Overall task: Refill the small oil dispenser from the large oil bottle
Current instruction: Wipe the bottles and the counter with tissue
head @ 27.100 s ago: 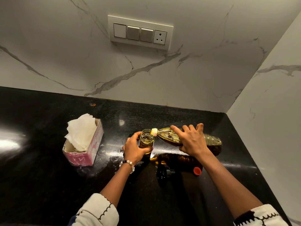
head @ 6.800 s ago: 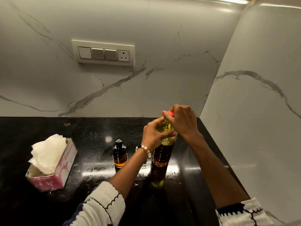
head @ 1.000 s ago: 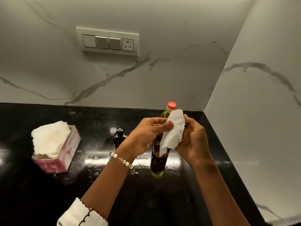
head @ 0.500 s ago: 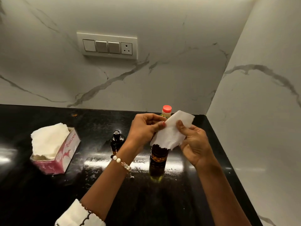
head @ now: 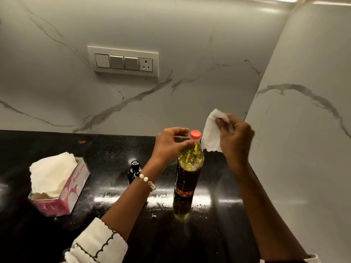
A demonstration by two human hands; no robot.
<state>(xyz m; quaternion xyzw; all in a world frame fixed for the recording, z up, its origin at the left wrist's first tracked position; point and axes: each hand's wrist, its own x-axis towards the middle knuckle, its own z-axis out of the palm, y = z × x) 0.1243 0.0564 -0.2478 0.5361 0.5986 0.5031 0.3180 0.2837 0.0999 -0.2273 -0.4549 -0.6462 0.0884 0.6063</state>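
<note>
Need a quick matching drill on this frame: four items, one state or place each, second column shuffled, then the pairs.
1. large clear plastic oil bottle
2. small dark glass oil dispenser
3. white paper tissue
4. pink cardboard tissue box

A. far left on the black counter
B. held up in the right hand
C. upright, red cap on, left hand at its neck
D. partly hidden behind the left wrist

Pairs: 1-C, 2-D, 3-B, 4-A

Legible text: one item. The pink tissue box (head: pixel 62 192), standing at the left of the bench (head: pixel 106 149), carries the brand word "ORIGAMI" in red letters on its white side panel. Print on the large oil bottle (head: pixel 187 173) label is too small to read.
</note>
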